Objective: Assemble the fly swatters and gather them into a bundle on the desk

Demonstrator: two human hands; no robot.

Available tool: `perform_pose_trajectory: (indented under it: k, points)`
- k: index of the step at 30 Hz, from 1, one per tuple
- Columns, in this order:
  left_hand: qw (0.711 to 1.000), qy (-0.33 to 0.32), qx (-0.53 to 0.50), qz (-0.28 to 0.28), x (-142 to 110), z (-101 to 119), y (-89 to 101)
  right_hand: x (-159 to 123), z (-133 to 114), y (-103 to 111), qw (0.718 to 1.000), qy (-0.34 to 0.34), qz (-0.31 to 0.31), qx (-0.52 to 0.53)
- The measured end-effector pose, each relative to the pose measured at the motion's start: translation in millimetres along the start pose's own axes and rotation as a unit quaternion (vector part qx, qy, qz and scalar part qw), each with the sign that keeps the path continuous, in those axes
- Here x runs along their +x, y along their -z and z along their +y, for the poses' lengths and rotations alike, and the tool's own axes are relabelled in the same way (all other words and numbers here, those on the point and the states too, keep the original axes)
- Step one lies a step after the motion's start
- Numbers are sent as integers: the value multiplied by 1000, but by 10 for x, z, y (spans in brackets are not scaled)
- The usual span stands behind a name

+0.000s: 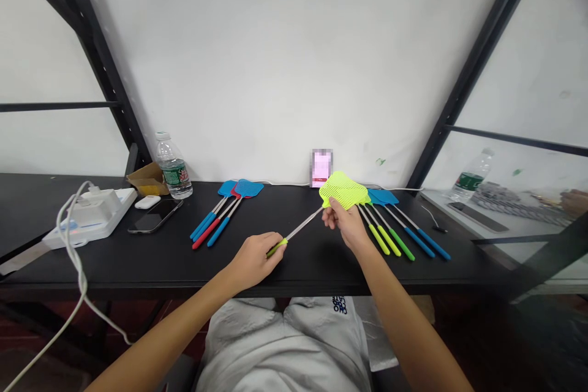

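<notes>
Both my hands hold one yellow-green fly swatter (343, 188) above the black table. My left hand (258, 258) is wrapped round its handle, while my right hand (344, 220) pinches the base of the perforated head, thumb on top. The metal rod slants up to the right between them. Just right of my right hand lies a fan of swatters with yellow-green, green and blue handles (419, 240); their heads are partly hidden behind the held one. Left of my left hand lies another group, with blue handles and a red handle (205, 237).
A phone-like screen (321, 168) stands against the wall at the back. On the left are a water bottle (173, 168), a small cardboard box (149, 180), a white case (147, 202), a dark phone (156, 216) and a power strip (114, 220) with cables.
</notes>
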State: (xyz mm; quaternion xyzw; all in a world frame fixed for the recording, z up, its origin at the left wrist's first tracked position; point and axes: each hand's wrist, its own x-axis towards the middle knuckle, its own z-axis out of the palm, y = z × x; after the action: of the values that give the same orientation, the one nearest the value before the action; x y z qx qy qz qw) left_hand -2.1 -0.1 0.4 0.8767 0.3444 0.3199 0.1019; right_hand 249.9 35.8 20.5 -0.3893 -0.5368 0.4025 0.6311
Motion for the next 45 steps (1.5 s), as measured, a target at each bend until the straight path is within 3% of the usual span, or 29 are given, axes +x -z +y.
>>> perform_pose_trajectory:
  k: [12,29,32,38,45]
  points:
    - [1000,-9,-4,13,-5,18,18,-28,-44,4,996,-16,-69,59]
    - [999,-8,33,28,-13,-18,-15,-30,-16,-38,998,-35,-50,28]
    - [999,-4,29,26,-9,-13,-10,-47,16,-78,996,-45,-83,4]
    - [1000,-8,3,13,-1,15,6,-128,11,-210,973,-42,-220,-56]
    - [1000,16,2,18,5,24,-10,-107,26,-197,981,-31,-182,-61]
